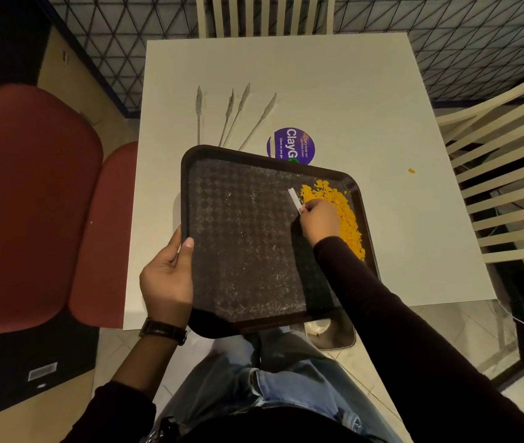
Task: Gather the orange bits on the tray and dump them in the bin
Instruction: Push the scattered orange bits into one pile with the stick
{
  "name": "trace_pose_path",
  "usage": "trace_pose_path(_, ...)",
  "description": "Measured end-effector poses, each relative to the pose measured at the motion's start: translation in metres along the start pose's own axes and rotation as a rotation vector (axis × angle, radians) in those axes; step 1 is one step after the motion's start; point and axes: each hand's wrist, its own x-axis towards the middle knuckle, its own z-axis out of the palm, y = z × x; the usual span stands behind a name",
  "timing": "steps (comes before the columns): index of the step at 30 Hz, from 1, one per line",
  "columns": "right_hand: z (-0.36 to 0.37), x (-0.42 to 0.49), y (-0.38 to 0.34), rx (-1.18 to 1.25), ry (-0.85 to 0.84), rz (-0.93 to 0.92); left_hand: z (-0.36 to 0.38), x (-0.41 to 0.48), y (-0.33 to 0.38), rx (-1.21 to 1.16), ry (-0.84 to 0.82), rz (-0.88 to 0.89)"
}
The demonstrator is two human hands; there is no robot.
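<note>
The right hand (319, 220) fingers pinch a small white flat strip (294, 200), its edge set against the heap of orange crumbly bits (339, 207) banked along the dark textured plastic tray (244, 238) from two to four o'clock. The left hand (168, 276) fingers clamp the tray's rim at eight o'clock. Gathering looks nearly finished; one stray orange bit (411, 170) lies on the white surface (286, 91) at two o'clock. Dumping remains, and no bin is visible.

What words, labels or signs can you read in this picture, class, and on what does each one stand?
"ClayG": purple round sticker on the white table, its end hidden behind the tray.
"Clean as you go": same sticker, last word partly hidden.
Small line at the sticker's edge: too blurred to read.
</note>
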Motion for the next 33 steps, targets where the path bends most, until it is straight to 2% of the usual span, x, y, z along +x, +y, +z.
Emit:
trace_pose_path(8, -0.014, 0.05, 0.011, -0.089, 0.081, 0.095, 0.001, 0.0, -0.002, -0.016, 0.008, 0.013)
trace_pose_path(12, -0.025, 0.038, 0.013, 0.0, 0.076, 0.019, 0.0, 0.001, -0.004, -0.013, 0.005, 0.031)
trace_pose_path(17, -0.03, -0.014, 0.035, 0.023, -0.072, -0.12, 0.0, 0.003, -0.007, 0.002, 0.007, 0.097)
trace_pose_path(20, -0.03, -0.046, 0.054, -0.11, -0.181, -0.163, 0.0, 0.003, -0.01, 0.017, 0.012, 0.157)
trace_pose_path(23, -0.026, -0.057, 0.071, -0.196, -0.183, -0.201, -0.001, 0.004, -0.011, 0.049, 0.013, 0.189)
trace_pose_path(33, -0.025, 0.009, 0.058, -0.22, -0.073, -0.018, -0.001, 0.005, -0.01, 0.064, 0.0, 0.159)
